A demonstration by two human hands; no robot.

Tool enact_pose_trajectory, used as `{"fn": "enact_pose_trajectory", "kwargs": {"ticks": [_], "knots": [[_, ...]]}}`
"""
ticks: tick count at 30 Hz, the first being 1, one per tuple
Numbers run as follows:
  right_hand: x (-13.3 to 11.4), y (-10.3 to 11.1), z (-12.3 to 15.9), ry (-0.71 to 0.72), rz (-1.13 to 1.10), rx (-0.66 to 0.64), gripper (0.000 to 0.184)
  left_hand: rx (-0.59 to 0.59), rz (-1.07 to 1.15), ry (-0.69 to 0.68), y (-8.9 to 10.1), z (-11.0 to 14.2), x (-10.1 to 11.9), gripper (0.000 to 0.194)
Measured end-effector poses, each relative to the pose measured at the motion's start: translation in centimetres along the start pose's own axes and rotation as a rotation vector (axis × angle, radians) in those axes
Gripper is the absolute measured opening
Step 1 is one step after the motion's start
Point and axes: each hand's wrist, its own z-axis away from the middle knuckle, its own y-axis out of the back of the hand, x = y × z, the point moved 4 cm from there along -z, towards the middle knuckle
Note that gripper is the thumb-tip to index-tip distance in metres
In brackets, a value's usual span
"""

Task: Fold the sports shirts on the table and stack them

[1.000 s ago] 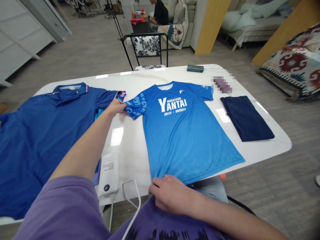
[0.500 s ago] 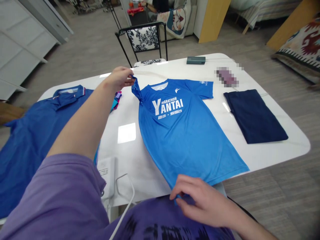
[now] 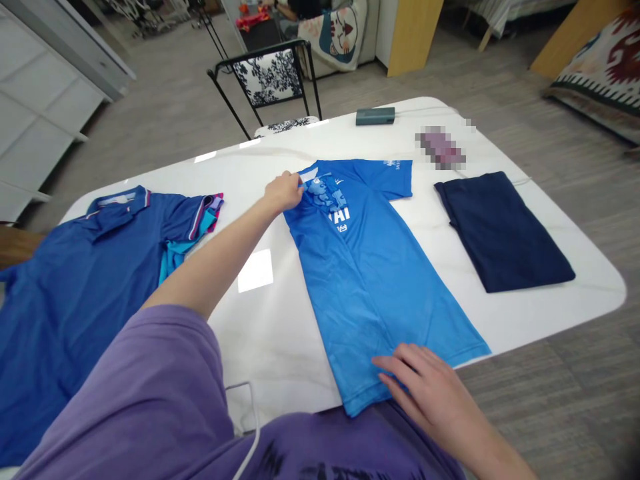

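A blue T-shirt [image 3: 400, 287] with white lettering lies on the white table, its near side folded inward over the front so that much of the print is covered. My left hand [image 3: 286, 191] reaches across to the folded edge beside the collar, fingers closed on the cloth there. At the lower hem, my right hand [image 3: 425, 387] rests with its fingers stretched out and slightly apart, touching the T-shirt. One sleeve still spreads out at the far right, and the back-print figure shows on the turned-over part.
Blue polo shirt [image 3: 110, 253] lies spread on the left over turquoise clothing [image 3: 175, 257]. A folded navy garment [image 3: 505, 233], a blurred-out purplish object [image 3: 443, 147] and a dark green box [image 3: 375, 117] are on the white table [image 3: 270, 333]. Behind stands a chair [image 3: 270, 77].
My left hand has carried the T-shirt's left side and sleeve rightward over the front. My right hand has moved right along the hem, its pinch loosened into stretched fingers.
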Motion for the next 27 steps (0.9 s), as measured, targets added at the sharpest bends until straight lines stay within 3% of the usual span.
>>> {"fn": "enact_pose_trajectory", "kwargs": {"ticks": [5, 8, 12, 15, 19, 23, 25, 27], "knots": [[-2.7, -4.1, -3.0, 0.228, 0.149, -0.038, 0.059, -0.077, -0.058, -0.089, -2.3, 3.8, -3.1, 0.070], [-3.0, -6.5, -3.6, 0.300, 0.204, -0.018, 0.067, -0.085, -0.062, -0.103, -3.6, 3.8, -4.4, 0.083], [-3.0, -7.5, -3.5, 0.324, 0.246, -0.010, 0.075, -0.089, -0.111, -0.114, -4.5, 3.1, -5.3, 0.089], [-3.0, -7.5, -3.6, 0.320, 0.235, -0.049, 0.079, -0.048, -0.143, -0.144, -4.5, 3.1, -4.6, 0.093], [-3.5, -7.8, -3.5, 0.324, 0.197, -0.073, 0.081, 0.007, -0.108, -0.252, -5.0, 4.1, -1.9, 0.096], [-3.7, -5.5, -2.8, 0.337, 0.103, -0.108, 0.076, -0.099, -0.127, -0.251, -5.6, 4.6, -0.4, 0.094], [-2.5, -2.5, -2.1, 0.233, 0.070, -0.076, 0.070, -0.076, -0.147, -0.239, -4.8, 4.3, 0.7, 0.093], [0.2, 1.3, -1.1, 0.034, 0.097, 0.037, 0.058, 0.037, -0.133, -0.258, -3.5, 3.5, 3.2, 0.089]]}}
